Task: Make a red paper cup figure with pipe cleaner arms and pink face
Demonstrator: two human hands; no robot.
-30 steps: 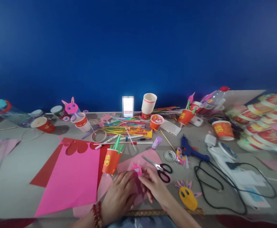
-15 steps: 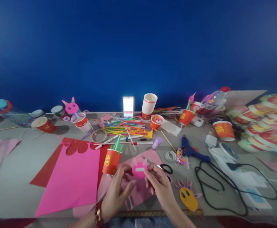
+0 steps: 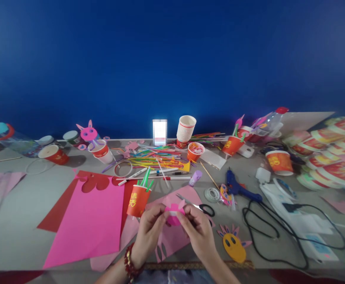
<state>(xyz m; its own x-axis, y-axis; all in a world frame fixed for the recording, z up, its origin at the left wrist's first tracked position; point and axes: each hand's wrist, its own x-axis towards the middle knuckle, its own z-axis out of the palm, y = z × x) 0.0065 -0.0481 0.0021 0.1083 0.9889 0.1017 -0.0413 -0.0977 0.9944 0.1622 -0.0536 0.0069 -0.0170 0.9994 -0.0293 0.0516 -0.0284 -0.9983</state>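
Observation:
A small pink paper animal head (image 3: 175, 219) with two ears is pinched between my two hands. A whitish strip lies across its middle. My left hand (image 3: 152, 225) grips the left edge, thumb on top, a red bead bracelet at the wrist. Its right edge sits between the thumb and fingers of my right hand (image 3: 196, 227). Under both hands lies a light pink paper sheet (image 3: 172, 244) with cut-out slots. Black-handled scissors (image 3: 205, 210) rest just beyond my right hand. A red paper cup (image 3: 138, 200) with green straws stands beyond my left hand.
Bright pink paper (image 3: 89, 225) covers red paper on the left. To the right lie a yellow paper face (image 3: 234, 247), a blue glue gun (image 3: 239, 187) with black cable, and a tape roll (image 3: 212, 195). Colourful straws (image 3: 157, 157) and a cup stack (image 3: 186, 130) are farther back.
My left hand has closed from a loose, spread pose onto the left side of the pink head. Both thumbs now press near the whitish strip, and the head sits slightly lower.

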